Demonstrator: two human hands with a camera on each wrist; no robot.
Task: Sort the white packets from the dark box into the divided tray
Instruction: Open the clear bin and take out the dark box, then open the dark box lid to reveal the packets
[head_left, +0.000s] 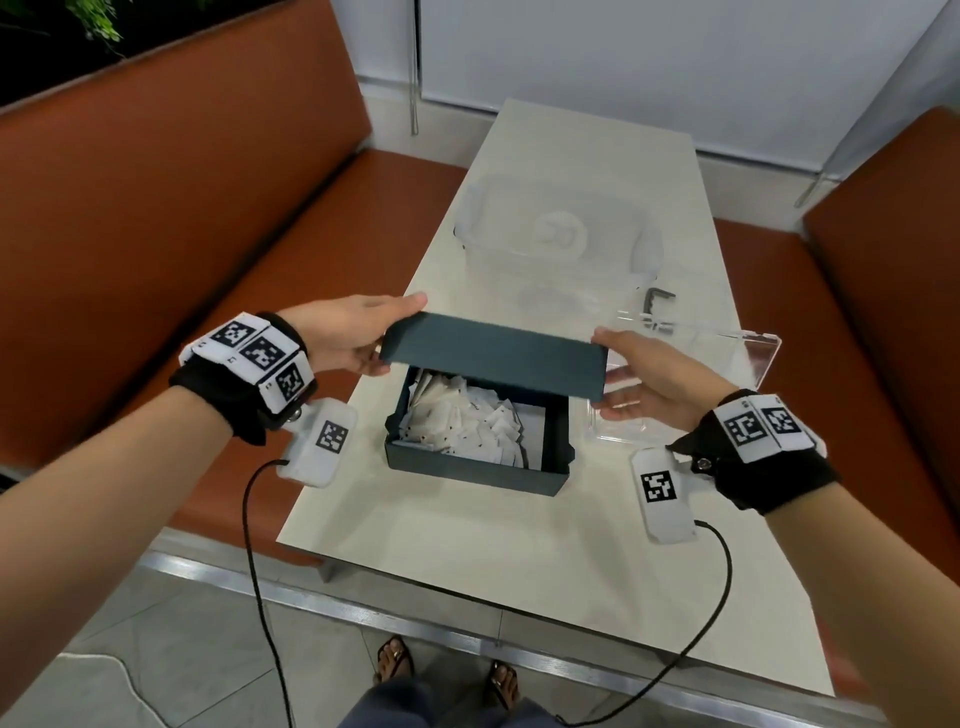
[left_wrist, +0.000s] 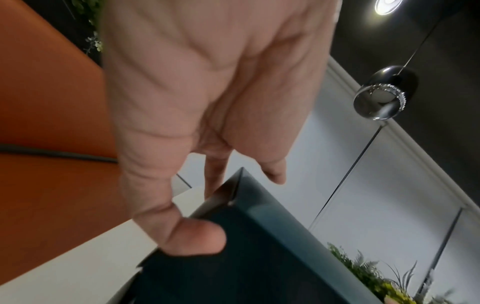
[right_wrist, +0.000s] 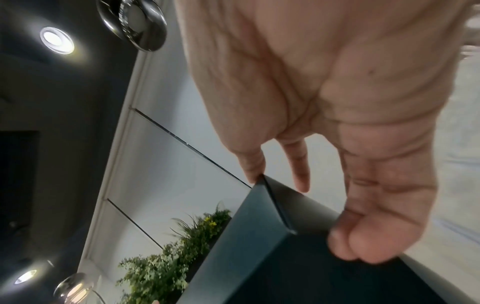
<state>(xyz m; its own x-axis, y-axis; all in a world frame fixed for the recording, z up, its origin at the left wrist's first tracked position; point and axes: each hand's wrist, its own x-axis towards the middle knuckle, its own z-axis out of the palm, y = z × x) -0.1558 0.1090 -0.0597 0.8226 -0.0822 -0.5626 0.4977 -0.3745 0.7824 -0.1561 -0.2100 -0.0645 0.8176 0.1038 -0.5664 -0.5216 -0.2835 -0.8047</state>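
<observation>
A dark teal box (head_left: 467, 465) stands on the pale table, and several white packets (head_left: 467, 421) lie heaped inside it. Its lid (head_left: 493, 356) hangs tilted just above the far side of the box. My left hand (head_left: 358, 338) grips the lid's left end, thumb under the edge, and the left wrist view shows that lid corner (left_wrist: 249, 226). At the right end my right hand (head_left: 639, 374) grips the lid, seen close in the right wrist view as the lid (right_wrist: 259, 236). A clear divided tray (head_left: 737, 353) lies on the table behind my right hand.
A clear plastic container (head_left: 556, 234) stands further back on the table (head_left: 467, 545). A small dark bent tool (head_left: 655, 299) lies near the tray. Orange benches (head_left: 156, 218) flank the table on both sides. Cables trail from my wrists.
</observation>
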